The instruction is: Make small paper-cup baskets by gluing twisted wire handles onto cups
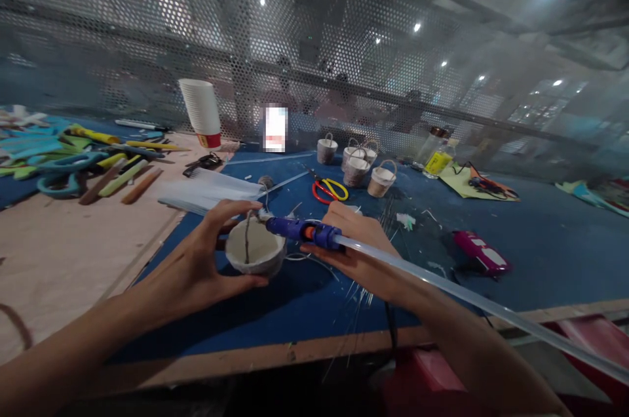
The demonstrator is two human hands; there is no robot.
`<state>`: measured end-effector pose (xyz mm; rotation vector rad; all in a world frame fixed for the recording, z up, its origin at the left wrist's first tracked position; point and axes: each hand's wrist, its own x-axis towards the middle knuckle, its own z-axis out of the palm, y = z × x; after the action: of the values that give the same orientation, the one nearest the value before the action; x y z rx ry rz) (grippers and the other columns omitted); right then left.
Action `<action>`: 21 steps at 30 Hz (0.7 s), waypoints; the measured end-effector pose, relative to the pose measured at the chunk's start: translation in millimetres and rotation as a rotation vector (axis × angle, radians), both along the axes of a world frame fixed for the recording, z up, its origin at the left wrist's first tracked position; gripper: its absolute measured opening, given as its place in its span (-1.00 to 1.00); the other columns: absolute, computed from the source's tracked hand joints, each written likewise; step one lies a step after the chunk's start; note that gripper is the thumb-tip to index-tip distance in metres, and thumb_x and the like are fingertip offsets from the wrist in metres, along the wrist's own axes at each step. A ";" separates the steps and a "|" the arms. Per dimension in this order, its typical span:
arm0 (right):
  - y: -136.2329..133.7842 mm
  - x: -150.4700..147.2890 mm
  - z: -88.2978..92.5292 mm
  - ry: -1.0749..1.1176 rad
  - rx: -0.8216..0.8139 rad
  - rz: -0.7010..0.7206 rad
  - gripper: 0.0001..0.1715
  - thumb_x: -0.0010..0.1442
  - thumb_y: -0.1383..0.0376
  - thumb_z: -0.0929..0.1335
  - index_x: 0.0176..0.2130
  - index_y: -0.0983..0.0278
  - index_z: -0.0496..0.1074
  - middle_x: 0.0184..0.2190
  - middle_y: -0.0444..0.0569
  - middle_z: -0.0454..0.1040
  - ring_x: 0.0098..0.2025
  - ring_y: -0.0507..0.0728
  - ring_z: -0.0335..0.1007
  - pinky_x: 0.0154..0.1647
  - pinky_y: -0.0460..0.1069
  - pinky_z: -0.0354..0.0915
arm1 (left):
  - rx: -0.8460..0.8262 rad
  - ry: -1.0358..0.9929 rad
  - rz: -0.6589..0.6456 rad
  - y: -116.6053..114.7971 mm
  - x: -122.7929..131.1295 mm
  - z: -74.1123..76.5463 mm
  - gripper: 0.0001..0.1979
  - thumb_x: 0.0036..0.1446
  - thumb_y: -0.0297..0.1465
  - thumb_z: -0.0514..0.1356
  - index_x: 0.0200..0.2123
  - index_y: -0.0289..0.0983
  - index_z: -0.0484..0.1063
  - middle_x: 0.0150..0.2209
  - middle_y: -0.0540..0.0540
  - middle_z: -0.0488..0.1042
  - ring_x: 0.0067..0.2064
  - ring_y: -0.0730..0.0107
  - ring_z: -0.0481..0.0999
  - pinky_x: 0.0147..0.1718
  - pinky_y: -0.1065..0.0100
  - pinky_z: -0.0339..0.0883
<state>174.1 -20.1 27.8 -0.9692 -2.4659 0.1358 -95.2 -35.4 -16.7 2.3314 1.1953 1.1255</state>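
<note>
My left hand [199,259] is wrapped round a small white cup-shaped basket [255,252], thumb on its far rim, fingers under its near side. A thin cord handle arches across its mouth. My right hand [361,250] grips a blue and orange glue gun [302,231]. The gun's nozzle touches the basket's right rim. A long clear glue stick [466,299] runs back from the gun over my right forearm. Both hands hover just above the blue mat [540,253].
Several finished small baskets [356,168] stand at the back of the mat beside red and yellow scissors [330,190]. A stack of paper cups [202,112], scissors and felt strips [73,161] lie left. A magenta tool [481,252] rests right, a jar [432,151] behind.
</note>
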 end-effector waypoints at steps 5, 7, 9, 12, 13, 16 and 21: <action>0.7 2.0 -1.4 -0.021 0.019 -0.006 -0.72 0.36 0.11 0.26 -0.29 0.26 0.29 -0.25 -0.08 0.33 -0.34 0.03 0.27 -0.41 -0.06 0.09 | 0.118 0.034 -0.013 6.0 -5.2 -8.2 -0.13 -0.04 -0.28 0.41 0.26 -0.02 0.02 0.16 -0.16 0.24 0.08 0.03 0.44 -0.07 0.05 0.53; 0.7 2.0 -1.3 -0.031 0.022 -0.011 -0.71 0.36 0.11 0.26 -0.30 0.26 0.29 -0.26 -0.08 0.32 -0.35 0.03 0.26 -0.42 -0.07 0.08 | 0.128 0.021 -0.018 6.7 -5.5 -10.2 -0.13 -0.04 -0.29 0.41 0.27 -0.03 0.02 0.16 -0.18 0.25 0.07 0.05 0.45 -0.08 0.08 0.54; 0.7 1.9 -0.9 -0.038 0.019 -0.016 -0.71 0.37 0.11 0.25 -0.30 0.26 0.29 -0.26 -0.08 0.32 -0.36 0.02 0.25 -0.43 -0.07 0.07 | 0.139 0.009 -0.021 6.7 -5.1 -11.0 -0.13 -0.05 -0.29 0.41 0.26 -0.05 0.03 0.16 -0.19 0.26 0.06 0.05 0.46 -0.09 0.10 0.55; 0.5 1.8 0.3 -0.055 0.009 -0.017 -0.69 0.36 0.09 0.25 -0.30 0.26 0.29 -0.25 -0.07 0.32 -0.37 0.02 0.24 -0.44 -0.07 0.06 | 0.140 0.001 -0.015 6.2 -4.3 -10.5 -0.13 -0.06 -0.29 0.42 0.26 -0.07 0.04 0.16 -0.21 0.25 0.06 0.05 0.46 -0.12 0.12 0.57; 0.5 1.8 0.7 -0.061 0.004 -0.015 -0.68 0.35 0.07 0.26 -0.30 0.26 0.29 -0.24 -0.07 0.32 -0.37 0.03 0.24 -0.45 -0.07 0.07 | 0.144 -0.004 -0.014 6.3 -4.2 -10.2 -0.13 -0.06 -0.29 0.42 0.25 -0.07 0.05 0.16 -0.21 0.25 0.06 0.04 0.46 -0.13 0.13 0.57; 0.5 2.0 1.0 -0.070 -0.015 -0.005 -0.66 0.35 0.05 0.26 -0.29 0.27 0.29 -0.23 -0.06 0.32 -0.35 0.03 0.25 -0.43 -0.07 0.09 | 0.146 0.019 -0.020 6.7 -4.4 -9.5 -0.13 -0.06 -0.29 0.42 0.26 -0.08 0.05 0.16 -0.21 0.25 0.07 0.04 0.45 -0.11 0.11 0.56; 0.4 1.6 -1.7 -0.048 0.002 0.005 -0.66 0.34 0.05 0.27 -0.28 0.26 0.30 -0.24 -0.08 0.32 -0.34 0.03 0.25 -0.42 -0.07 0.10 | 0.132 0.000 -0.011 6.0 -3.3 -9.6 -0.13 -0.06 -0.28 0.42 0.25 -0.07 0.06 0.17 -0.20 0.25 0.08 0.04 0.44 -0.10 0.11 0.56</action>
<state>175.7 -19.6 26.1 -0.9761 -2.5114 0.1126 -98.5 -29.3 -26.3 2.4309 1.1383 1.2357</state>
